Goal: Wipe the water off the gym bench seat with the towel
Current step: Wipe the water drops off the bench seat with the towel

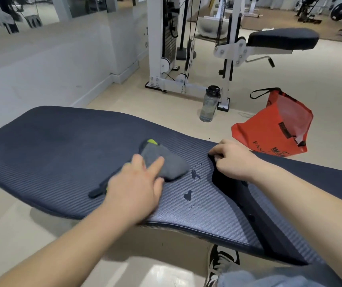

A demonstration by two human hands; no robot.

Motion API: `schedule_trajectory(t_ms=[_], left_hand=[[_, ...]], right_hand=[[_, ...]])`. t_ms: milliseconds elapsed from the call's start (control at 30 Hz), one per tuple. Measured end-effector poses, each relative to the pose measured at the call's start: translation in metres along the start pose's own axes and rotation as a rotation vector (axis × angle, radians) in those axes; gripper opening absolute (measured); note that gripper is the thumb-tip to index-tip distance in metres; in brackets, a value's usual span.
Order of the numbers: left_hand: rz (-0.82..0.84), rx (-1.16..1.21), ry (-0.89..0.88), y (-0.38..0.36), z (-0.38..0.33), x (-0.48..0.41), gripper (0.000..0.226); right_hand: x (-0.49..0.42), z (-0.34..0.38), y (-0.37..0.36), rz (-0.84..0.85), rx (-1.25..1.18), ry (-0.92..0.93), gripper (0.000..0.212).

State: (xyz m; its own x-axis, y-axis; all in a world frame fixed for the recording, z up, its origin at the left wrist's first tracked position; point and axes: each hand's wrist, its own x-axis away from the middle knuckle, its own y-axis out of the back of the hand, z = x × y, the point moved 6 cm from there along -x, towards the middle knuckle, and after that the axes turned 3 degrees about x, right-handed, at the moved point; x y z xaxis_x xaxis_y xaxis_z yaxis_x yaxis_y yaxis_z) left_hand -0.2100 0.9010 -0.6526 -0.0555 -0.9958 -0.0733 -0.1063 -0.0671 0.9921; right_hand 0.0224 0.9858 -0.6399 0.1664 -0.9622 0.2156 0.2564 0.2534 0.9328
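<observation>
- Wiping looks to be the step in hand: your left hand lies with fingers straight on the crumpled grey towel with lime-green trim, pressing it onto the dark blue ribbed gym bench seat.
- Your right hand curls its fingers over the seat's edge at the gap, probably to steady it.
- Small puddles of water sit just right of the towel; next, sweep it rightward across them with firm pressure.

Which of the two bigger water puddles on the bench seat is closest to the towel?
The farther water puddle, beside the folded grey cloth towel. The other puddle lies apart, nearer the front edge of the dark ribbed bench seat.
</observation>
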Motion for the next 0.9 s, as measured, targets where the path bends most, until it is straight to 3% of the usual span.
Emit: schedule_trajectory(t_ms=[100, 167, 367, 600, 800, 900], left_hand=[[0.000, 0.037, 0.160, -0.001, 0.027, -0.025, 0.053], [-0.026, 0.045, 0.173, 0.002, 0.014, -0.021, 0.049], [0.110, 0.043, -0.211, 0.000, -0.089, 0.034, 0.050], [-0.003, -0.024, 0.082, 0.008, -0.024, -0.012, 0.038], [0.101, 0.064, -0.246, -0.007, -0.073, 0.033, 0.055], [0.006, 0.017, -0.212, -0.005, -0.055, -0.004, 0.053]], right_hand=[[0.000, -0.001, -0.004, 0.019, -0.009, 0.007, 0.044], [0.000, -0.002, -0.005, 0.019, -0.009, 0.010, 0.044], [-0.001, -0.007, 0.000, -0.027, 0.005, 0.006, 0.041], [0.001, -0.009, -0.001, -0.014, -0.052, 0.011, 0.043], [0.000, -0.011, 0.005, -0.021, -0.114, -0.033, 0.044], [0.002, -0.014, 0.008, -0.041, -0.242, -0.068, 0.044]])
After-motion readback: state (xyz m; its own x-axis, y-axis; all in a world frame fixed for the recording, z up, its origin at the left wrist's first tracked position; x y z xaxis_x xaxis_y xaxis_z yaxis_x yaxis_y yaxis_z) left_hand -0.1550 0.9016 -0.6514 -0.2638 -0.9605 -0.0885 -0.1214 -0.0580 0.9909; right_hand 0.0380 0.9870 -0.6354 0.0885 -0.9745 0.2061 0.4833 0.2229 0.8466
